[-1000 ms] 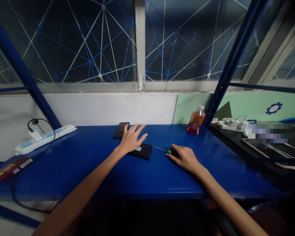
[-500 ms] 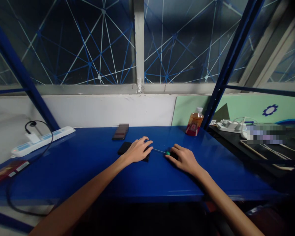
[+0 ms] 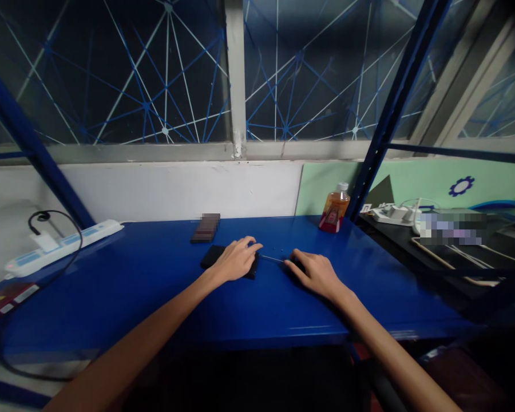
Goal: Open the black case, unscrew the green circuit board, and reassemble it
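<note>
A flat black device (image 3: 214, 256) lies on the blue table (image 3: 249, 309). My left hand (image 3: 236, 258) rests on its right half, fingers curled down over it. My right hand (image 3: 313, 273) lies just to the right, fingers closed around the handle of a thin screwdriver (image 3: 271, 258) whose metal shaft points left towards the device. A second dark phone (image 3: 205, 228) lies farther back, beyond the left hand.
An orange drink bottle (image 3: 334, 209) stands at the back right by a blue post (image 3: 384, 114). A white power strip (image 3: 62, 244) with a black cable sits at the left. A red box (image 3: 4, 297) lies at the far left edge. Chargers and cables (image 3: 395, 213) crowd the neighbouring black bench.
My left hand drew back from the far phone, fingers spread, and came down curled on the black device. My right hand stayed on the screwdriver.
</note>
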{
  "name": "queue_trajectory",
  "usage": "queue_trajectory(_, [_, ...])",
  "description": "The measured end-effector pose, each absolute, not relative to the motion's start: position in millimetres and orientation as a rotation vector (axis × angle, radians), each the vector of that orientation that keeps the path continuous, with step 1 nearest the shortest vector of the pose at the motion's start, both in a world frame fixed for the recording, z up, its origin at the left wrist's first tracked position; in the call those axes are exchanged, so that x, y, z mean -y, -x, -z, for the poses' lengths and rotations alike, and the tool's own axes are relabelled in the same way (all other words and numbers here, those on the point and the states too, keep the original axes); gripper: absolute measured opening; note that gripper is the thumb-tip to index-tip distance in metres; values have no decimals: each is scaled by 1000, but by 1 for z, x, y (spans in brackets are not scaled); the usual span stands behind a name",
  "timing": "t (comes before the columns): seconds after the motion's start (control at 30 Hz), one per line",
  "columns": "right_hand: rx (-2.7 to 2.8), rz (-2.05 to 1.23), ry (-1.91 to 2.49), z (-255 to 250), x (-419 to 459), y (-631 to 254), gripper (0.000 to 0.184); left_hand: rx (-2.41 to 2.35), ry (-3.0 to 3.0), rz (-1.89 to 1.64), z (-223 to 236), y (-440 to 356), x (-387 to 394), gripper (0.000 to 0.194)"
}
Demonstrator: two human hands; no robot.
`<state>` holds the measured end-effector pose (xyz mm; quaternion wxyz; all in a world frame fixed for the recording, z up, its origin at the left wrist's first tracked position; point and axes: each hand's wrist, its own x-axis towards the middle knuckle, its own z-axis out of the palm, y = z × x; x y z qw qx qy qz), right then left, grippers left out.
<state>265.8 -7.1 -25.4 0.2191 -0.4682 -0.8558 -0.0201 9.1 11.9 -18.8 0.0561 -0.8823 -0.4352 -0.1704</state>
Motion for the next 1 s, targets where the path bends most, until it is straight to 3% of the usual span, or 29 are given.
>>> queue_trajectory(0.23, [2399,172,1301,31,2,-272,42,1320,2706,456,17,-8,-12,50])
queue_trajectory(0.57, [2434,98,1332,31,-2,-269,25,1330,2687,470,18,-9,-11,44])
queue_trajectory(1.0, [2392,145,1316,31,-3,-273,41,1321,2681,471,17,-9,-10,42])
